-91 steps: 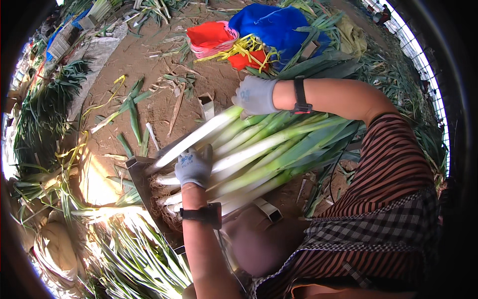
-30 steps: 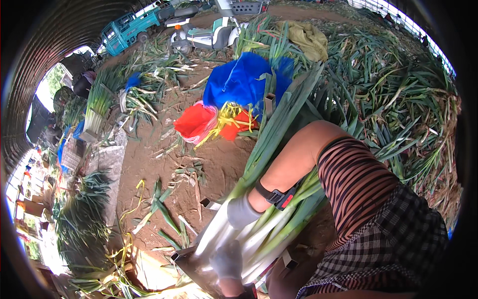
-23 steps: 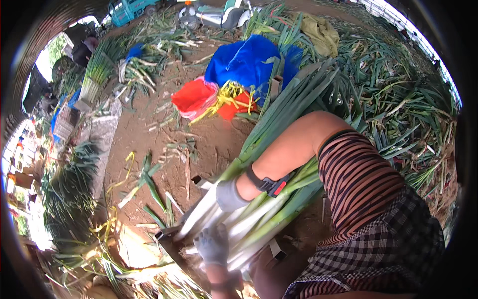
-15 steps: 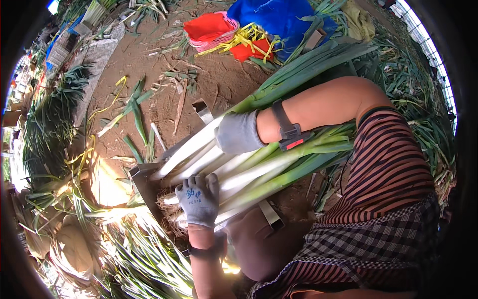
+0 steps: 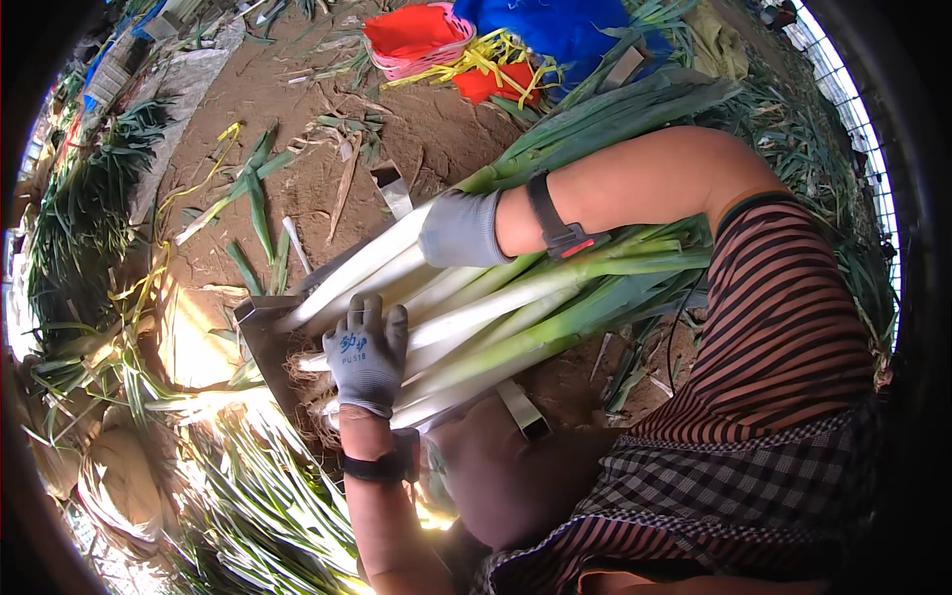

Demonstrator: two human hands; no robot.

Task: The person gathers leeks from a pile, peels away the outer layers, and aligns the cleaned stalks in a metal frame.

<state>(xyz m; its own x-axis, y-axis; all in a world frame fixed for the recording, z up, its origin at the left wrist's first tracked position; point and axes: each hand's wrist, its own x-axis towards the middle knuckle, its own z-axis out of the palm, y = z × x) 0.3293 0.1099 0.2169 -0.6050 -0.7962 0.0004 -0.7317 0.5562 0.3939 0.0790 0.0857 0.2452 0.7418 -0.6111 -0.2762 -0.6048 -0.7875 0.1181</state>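
Right hand [image 5: 461, 230] lies across the white shafts; its fingers are hidden behind the glove's back, can't tell if it's gripping. Left hand [image 5: 365, 357]: palm down, fingers bunched, thumb a little apart; underside hidden, grip unclear. Leeks [image 5: 496, 300] sit in the metal frame [image 5: 270, 342], root ends by its end plate, right forearm hiding some greens. Blue sack [image 5: 565, 35] cut off up top. Open soil [image 5: 268, 104] beyond the frame. Right elbow's bent wide.
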